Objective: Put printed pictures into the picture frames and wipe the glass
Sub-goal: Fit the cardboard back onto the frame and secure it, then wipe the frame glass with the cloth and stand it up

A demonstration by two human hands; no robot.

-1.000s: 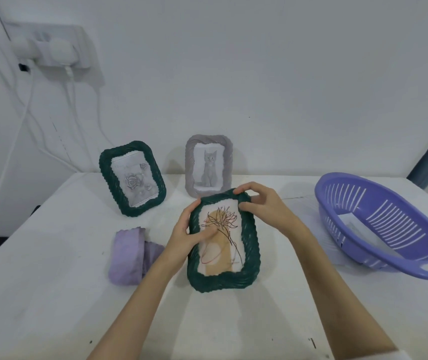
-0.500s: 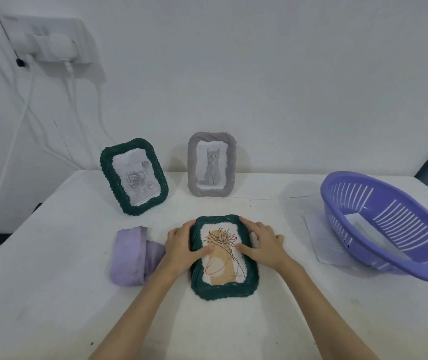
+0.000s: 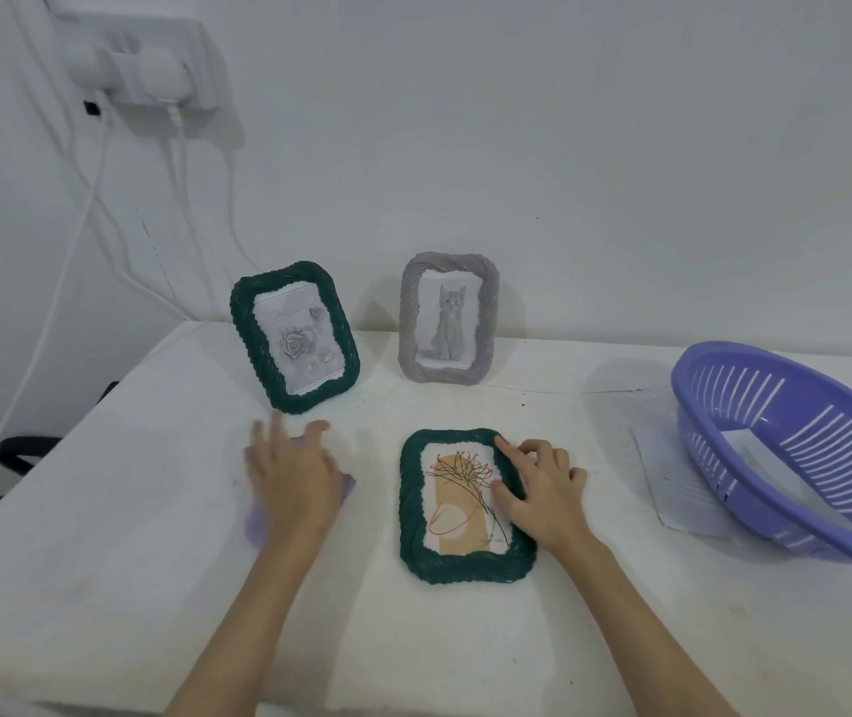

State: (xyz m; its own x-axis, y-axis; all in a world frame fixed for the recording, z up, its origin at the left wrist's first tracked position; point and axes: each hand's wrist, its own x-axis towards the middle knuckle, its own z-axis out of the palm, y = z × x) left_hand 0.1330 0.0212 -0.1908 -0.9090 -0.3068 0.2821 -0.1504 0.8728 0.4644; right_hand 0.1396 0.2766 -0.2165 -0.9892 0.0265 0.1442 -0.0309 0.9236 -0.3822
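- White cloth-covered table (image 3: 103,587): carries everything below.
- Lilac slotted plastic basket (image 3: 796,458): tilted at the right edge, on a sheet of white paper (image 3: 672,483).
- Dark green woven frame with flower print (image 3: 457,504): flat, face up, centre.
- Green woven frame with rose print (image 3: 293,336) and grey woven frame with cat picture (image 3: 448,319): upright at the wall.
- Right hand (image 3: 542,491): fingers bent, pressing the flat frame's right border.
- Left hand (image 3: 292,476): blurred, fingers spread over the folded lilac cloth (image 3: 257,520); cannot tell whether it grips.

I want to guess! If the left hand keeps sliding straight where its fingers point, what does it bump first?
Probably the green frame with the rose picture, standing just beyond the left hand; depth is hard to judge.
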